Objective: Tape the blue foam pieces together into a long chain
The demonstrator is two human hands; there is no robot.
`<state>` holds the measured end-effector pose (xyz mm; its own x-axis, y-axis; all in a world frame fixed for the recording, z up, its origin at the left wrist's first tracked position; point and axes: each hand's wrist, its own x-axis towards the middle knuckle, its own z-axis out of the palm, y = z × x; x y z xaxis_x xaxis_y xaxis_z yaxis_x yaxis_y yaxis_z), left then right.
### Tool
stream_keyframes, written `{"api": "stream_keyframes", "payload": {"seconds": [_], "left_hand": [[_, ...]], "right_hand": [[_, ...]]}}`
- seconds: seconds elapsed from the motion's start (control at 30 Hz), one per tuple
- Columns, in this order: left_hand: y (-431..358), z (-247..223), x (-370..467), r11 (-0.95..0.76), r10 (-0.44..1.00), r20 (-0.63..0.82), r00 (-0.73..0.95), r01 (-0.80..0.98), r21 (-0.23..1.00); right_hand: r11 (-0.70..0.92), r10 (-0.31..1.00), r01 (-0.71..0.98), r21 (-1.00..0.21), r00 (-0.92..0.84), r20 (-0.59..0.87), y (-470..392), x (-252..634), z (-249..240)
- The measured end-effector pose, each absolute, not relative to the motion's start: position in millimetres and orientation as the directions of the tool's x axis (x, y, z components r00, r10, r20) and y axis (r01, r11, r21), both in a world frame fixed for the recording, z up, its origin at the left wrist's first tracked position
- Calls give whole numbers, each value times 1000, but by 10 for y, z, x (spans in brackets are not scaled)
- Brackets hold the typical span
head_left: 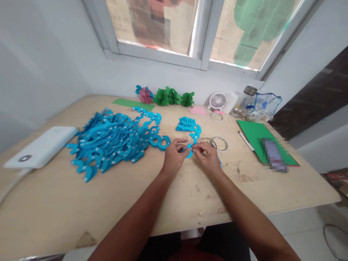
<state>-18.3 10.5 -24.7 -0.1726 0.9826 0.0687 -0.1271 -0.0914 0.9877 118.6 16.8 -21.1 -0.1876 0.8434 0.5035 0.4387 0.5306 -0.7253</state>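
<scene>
Both hands meet at a small curved blue paper piece (pixel 189 153) near the table's middle. My left hand (pixel 176 154) pinches its left side, thumb and fingertips together. Close beside it, my right hand (pixel 206 154) has its fingertips pressed together at the piece's right edge; whatever they grip is too small to make out. Just beyond my hands lies a short blue paper chain (pixel 188 125), curling down toward them. A large heap of blue paper curves with white squares (pixel 116 136) spreads out on the left.
Tape rolls (pixel 219 144) sit right of my hands. A white power bank (pixel 42 146) lies far left. Green sheets (pixel 252 136), a pen (pixel 246 141) and a blurred item (pixel 274 155) are right. Green paper shapes (pixel 172 95), a fan (pixel 218 101) and a bottle (pixel 248 98) line the back.
</scene>
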Motion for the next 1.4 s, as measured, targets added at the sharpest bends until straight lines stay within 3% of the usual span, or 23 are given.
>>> {"api": "stream_keyframes", "payload": {"seconds": [0.33, 0.77, 0.93, 1.1, 1.4], "left_hand": [[98, -186, -177, -34, 990, 5, -144, -200, 979], [110, -200, -183, 1, 974, -64, -217, -281, 960], [120, -212, -190, -19, 958, -63, -281, -278, 960], [95, -198, -174, -47, 963, -29, -267, -275, 960], [112, -258, -174, -25, 972, -49, -229, -309, 951]], "right_hand": [[409, 909, 451, -793, -121, 400, 192, 1198, -233], [594, 803, 480, -645, -317, 504, 133, 1200, -145], [586, 810, 386, -713, -266, 522, 138, 1192, -151], [485, 875, 362, -796, -204, 440, 168, 1186, -200], [452, 892, 395, -799, -192, 409, 190, 1188, -260]]}}
